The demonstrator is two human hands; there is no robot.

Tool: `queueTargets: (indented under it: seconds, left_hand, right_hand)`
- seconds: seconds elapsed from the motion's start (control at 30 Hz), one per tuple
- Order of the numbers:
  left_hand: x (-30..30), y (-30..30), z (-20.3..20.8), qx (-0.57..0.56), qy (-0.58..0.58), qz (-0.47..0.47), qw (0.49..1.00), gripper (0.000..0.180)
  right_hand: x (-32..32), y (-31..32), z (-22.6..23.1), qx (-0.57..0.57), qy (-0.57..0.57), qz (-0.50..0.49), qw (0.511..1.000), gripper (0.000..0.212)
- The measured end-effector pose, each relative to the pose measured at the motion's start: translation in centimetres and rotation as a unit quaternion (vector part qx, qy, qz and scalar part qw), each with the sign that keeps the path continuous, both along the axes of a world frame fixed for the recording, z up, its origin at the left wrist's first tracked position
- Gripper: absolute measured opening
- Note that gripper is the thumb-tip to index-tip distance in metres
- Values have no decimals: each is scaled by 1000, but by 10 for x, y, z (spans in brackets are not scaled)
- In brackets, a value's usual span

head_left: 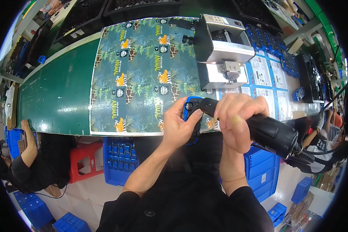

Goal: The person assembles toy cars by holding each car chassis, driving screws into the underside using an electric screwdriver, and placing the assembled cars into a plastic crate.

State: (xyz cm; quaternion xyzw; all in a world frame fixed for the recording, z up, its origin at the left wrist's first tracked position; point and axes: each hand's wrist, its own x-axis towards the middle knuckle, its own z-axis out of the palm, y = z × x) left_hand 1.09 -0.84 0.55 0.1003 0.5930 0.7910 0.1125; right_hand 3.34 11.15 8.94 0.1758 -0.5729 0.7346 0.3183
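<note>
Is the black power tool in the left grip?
No, the right grip is wrapped around the black power tool, while the left grip holds a blue-and-black part.

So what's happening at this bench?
A person's left hand holds a small blue-and-black part near the table's front edge. The right hand grips a black handheld power tool, its nose at the part; whether they touch is unclear. A silver machine stands beyond the hands, and a blue bin of blue pieces sits below the table edge.
</note>
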Motion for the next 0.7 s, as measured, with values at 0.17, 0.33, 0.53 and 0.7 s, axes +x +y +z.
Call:
queueTargets:
  seconds: [0.17, 0.33, 0.53, 0.7]
  left_hand:
    - [3, 1, -2, -8, 19, -8, 1000, 22]
    - [4, -2, 1, -18, -3, -27, 999, 23]
    - [5, 5, 3, -9, 20, -85, 996, 44]
    - [1, 5, 8, 57, -106, -125, 985, 78]
  right_hand:
    - [6, 8, -6, -25, 21, 11, 999, 17]
    - [5, 14, -8, -28, 26, 26, 999, 16]
    - [11, 23, -6, -45, 61, 8, 997, 15]
    - [8, 54, 9, -61, 113, 42, 991, 13]
